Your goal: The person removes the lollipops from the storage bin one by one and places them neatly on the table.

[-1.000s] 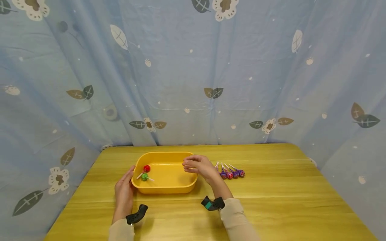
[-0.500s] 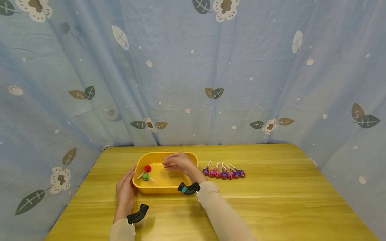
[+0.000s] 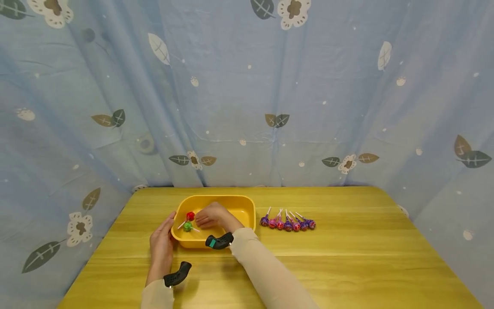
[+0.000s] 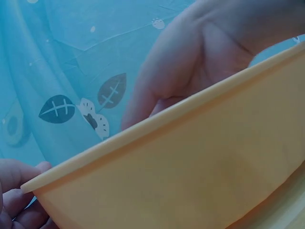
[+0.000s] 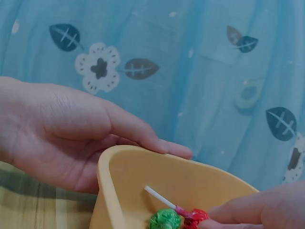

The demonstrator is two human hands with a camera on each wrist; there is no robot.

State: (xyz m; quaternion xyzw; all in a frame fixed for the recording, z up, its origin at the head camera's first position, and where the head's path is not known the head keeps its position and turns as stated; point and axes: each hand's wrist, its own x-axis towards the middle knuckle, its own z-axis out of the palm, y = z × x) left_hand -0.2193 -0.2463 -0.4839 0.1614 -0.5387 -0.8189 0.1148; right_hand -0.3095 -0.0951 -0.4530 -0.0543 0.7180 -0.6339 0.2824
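Observation:
A yellow plastic tub (image 3: 216, 243) stands on the table. My left hand (image 3: 162, 244) rests along its left outer wall, fingertips at the rim (image 5: 138, 149). Inside the tub, at its left end, lie a red lollipop (image 3: 191, 216) and a green lollipop (image 3: 187, 226), with white sticks. My right hand (image 3: 212, 214) reaches down into the tub, its fingers (image 5: 243, 210) overlapping the red lollipop in the right wrist view. From the left wrist view, the tub's wall (image 4: 190, 157) hides the right fingertips and both lollipops.
Several purple and pink wrapped lollipops (image 3: 288, 225) lie in a row right of the tub, sticks pointing away. The wood-grain table (image 3: 347, 257) ends at a blue patterned curtain (image 3: 231, 86). Black wrist cameras (image 3: 219, 241) sit on both wrists.
My right hand has moved left from the tub's right rim, over the tub, and down toward the red lollipop. The leftmost purple and pink lollipops came into view. My left hand stays at the tub.

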